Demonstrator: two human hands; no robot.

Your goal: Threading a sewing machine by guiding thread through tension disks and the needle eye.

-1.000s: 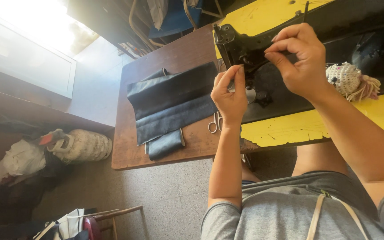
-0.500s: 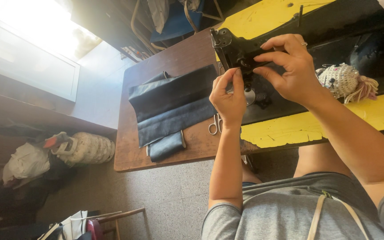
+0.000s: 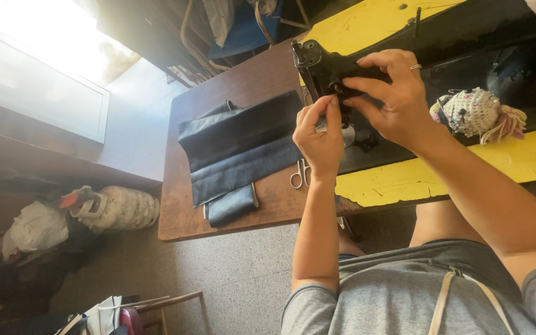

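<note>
My left hand (image 3: 317,133) and my right hand (image 3: 386,99) are both raised at the head of a black sewing machine (image 3: 327,68). The fingertips of both hands pinch together near the needle area; what they pinch is too small to see. A ring shows on my right hand. Small scissors (image 3: 299,174) lie on the wooden table (image 3: 243,80) just under my left wrist. Folded dark blue-grey fabric pieces (image 3: 237,146) lie stacked on the table to the left of my hands.
The machine sits on a yellow and black base (image 3: 398,180). A crocheted pincushion (image 3: 476,111) rests to the right. On the floor at left are white sacks (image 3: 119,208) and bundles; a chair frame (image 3: 162,304) is at the bottom.
My right hand has slid a little lower and left over the machine head, closer to my left hand's fingertips. The fabric and scissors stay where they were.
</note>
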